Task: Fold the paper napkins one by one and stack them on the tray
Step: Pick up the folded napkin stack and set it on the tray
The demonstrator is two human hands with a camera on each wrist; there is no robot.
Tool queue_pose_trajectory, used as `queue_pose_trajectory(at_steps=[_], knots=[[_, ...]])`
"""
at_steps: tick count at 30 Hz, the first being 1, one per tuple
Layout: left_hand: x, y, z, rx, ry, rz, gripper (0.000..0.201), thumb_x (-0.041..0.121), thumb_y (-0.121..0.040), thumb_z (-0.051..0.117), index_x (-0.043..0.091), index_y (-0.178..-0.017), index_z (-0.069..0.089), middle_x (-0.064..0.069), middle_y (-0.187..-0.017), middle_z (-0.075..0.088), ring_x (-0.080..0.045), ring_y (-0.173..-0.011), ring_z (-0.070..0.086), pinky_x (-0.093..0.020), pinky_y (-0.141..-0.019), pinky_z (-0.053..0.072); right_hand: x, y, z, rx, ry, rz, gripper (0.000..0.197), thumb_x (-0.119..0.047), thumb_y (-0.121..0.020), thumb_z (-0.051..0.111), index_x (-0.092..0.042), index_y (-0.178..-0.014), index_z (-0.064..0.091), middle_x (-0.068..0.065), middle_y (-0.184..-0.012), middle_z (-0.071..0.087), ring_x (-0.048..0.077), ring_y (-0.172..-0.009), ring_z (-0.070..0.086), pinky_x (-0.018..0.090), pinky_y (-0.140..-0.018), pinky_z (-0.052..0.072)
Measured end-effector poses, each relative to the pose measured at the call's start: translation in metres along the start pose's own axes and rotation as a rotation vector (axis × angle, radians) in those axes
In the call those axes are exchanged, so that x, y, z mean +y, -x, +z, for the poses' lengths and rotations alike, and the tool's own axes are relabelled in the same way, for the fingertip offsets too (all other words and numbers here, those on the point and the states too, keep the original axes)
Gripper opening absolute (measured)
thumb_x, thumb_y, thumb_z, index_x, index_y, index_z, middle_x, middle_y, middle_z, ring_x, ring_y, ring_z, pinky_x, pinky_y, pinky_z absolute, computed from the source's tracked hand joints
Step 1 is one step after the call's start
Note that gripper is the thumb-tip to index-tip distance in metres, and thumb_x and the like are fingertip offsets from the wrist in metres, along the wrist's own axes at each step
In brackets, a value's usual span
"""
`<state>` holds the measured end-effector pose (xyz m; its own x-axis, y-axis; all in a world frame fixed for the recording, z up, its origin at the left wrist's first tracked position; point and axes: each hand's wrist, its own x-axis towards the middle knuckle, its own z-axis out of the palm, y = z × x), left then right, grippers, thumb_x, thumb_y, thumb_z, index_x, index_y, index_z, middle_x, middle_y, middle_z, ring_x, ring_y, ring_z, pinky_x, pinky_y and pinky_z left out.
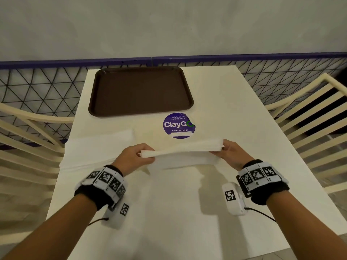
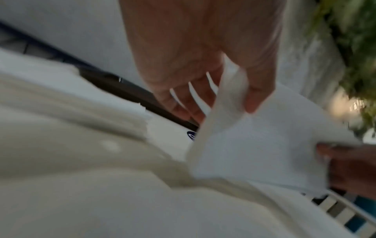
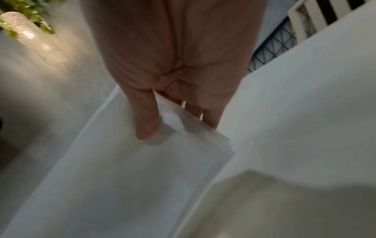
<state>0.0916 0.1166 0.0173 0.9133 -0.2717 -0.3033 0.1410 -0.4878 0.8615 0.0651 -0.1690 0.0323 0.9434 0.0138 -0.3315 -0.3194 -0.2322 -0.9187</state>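
Observation:
A white paper napkin (image 1: pixel 182 150) is held up just above the white table (image 1: pixel 169 203), folded over lengthwise. My left hand (image 1: pixel 139 154) pinches its left end between thumb and fingers, and my right hand (image 1: pixel 226 149) pinches its right end. The left wrist view shows the napkin (image 2: pixel 254 145) gripped by my left hand (image 2: pixel 227 96). In the right wrist view my right hand (image 3: pixel 162 119) pinches the napkin (image 3: pixel 132 177). A pile of unfolded napkins (image 1: pixel 93 151) lies at the table's left. The brown tray (image 1: pixel 140 91) sits at the far end with nothing on it.
A round purple sticker (image 1: pixel 178 125) is on the table between tray and hands. Cream slatted chairs stand at the left (image 1: pixel 28 132) and right (image 1: pixel 309 119). A wire mesh fence (image 1: pixel 37 85) runs behind the table.

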Motion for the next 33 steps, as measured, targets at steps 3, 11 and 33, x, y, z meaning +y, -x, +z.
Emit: queue_pose_trajectory(at_steps=[3, 11, 33], knots=[[-0.007, 0.012, 0.017, 0.068, 0.297, 0.052, 0.022, -0.003, -0.079, 0.066, 0.018, -0.078, 0.058, 0.02, -0.082, 0.071, -0.004, -0.08, 0.058, -0.017, -0.069, 0.046, 0.014, 0.003, 0.001, 0.01, -0.067, 0.0, 0.031, 0.018, -0.087, 0.046, -0.006, -0.105, 0.054, -0.002, -0.091, 0.058, -0.001, -0.079, 0.057, 0.002, -0.067, 0.046], [-0.018, 0.015, 0.042, 0.068, 0.431, -0.009, 0.036, -0.006, -0.075, 0.071, 0.022, -0.089, 0.054, 0.006, -0.089, 0.058, -0.005, -0.079, 0.054, -0.005, -0.059, 0.046, 0.041, 0.0, 0.013, 0.019, -0.137, 0.142, 0.055, 0.027, -0.079, 0.045, -0.013, -0.117, 0.044, -0.004, -0.093, 0.056, 0.015, -0.089, 0.052, 0.021, -0.069, 0.044], [-0.052, 0.03, 0.052, -0.041, 0.166, -0.072, 0.04, -0.01, -0.069, 0.073, 0.025, -0.087, 0.066, 0.012, -0.076, 0.068, 0.009, -0.069, 0.062, -0.004, -0.064, 0.045, 0.046, 0.003, 0.01, -0.303, -0.061, 0.237, 0.03, 0.001, -0.057, 0.072, -0.014, -0.081, 0.062, 0.005, -0.087, 0.067, 0.014, -0.084, 0.058, 0.012, -0.068, 0.046]])
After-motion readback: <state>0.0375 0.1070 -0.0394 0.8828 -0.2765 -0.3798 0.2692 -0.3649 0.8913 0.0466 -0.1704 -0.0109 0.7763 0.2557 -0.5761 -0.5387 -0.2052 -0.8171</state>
